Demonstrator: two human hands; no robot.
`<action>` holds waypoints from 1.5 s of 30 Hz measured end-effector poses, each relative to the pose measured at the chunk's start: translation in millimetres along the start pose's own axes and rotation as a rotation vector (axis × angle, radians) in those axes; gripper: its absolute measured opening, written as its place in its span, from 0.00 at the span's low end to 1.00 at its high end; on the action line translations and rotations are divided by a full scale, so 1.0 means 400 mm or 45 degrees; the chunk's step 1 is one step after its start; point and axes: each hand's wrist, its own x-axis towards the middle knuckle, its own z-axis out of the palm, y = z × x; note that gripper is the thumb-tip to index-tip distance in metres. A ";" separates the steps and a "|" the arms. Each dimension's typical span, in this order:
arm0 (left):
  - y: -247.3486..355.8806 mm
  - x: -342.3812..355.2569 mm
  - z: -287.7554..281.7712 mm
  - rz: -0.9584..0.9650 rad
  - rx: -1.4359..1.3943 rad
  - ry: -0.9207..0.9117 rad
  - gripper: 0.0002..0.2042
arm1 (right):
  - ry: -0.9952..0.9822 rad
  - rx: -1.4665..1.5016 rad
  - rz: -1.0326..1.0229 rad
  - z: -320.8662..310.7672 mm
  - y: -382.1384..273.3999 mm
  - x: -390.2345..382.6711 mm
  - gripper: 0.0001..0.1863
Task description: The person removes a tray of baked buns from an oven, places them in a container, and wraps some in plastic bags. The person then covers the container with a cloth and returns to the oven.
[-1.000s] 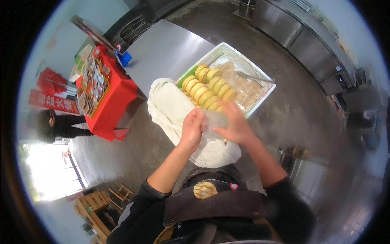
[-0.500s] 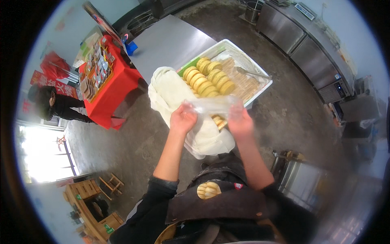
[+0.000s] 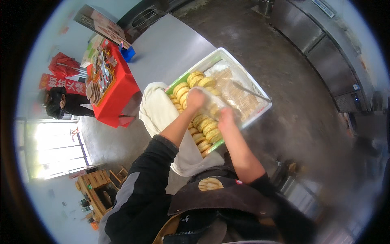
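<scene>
A clear plastic bag [image 3: 209,102] is stretched between my two hands over a white foam box [image 3: 265,106]. My left hand [image 3: 196,100] grips one side of it, and the film partly covers the fingers. On the other side my right hand [image 3: 226,118] is closed on the bag's edge, a little blurred. Rows of round yellow flatbreads [image 3: 208,129] stand in the box, below and around the hands. A white cloth [image 3: 159,110] lies folded back over the box's left and near sides.
Metal tongs [image 3: 252,92] rest on the thin sticks or paper bags [image 3: 230,87] at the box's right. Behind stands a steel table [image 3: 172,46]. A red-covered table [image 3: 118,99] with packets is at left, near a person in dark clothes [image 3: 71,103]. Steel cabinets [image 3: 331,61] line the right.
Both hands have moved forward with the plastic bag, from the box's near side to over its middle. The cloth now lies farther left and nearer me, and more flatbreads show.
</scene>
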 end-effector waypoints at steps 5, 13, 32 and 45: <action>0.077 0.115 -0.032 0.151 0.079 -0.460 0.19 | -0.080 0.105 0.324 0.074 -0.118 0.072 0.30; 0.185 0.175 -0.076 -0.069 -0.485 -0.615 0.25 | -0.030 0.162 0.292 0.150 -0.196 0.031 0.35; -0.541 -0.815 -0.350 -0.491 -1.428 0.456 0.10 | -0.260 -1.076 -0.737 0.049 0.598 -0.507 0.13; -0.608 -0.964 -0.615 -0.365 -1.409 0.664 0.11 | -0.742 -1.239 -1.150 0.209 0.509 -0.770 0.03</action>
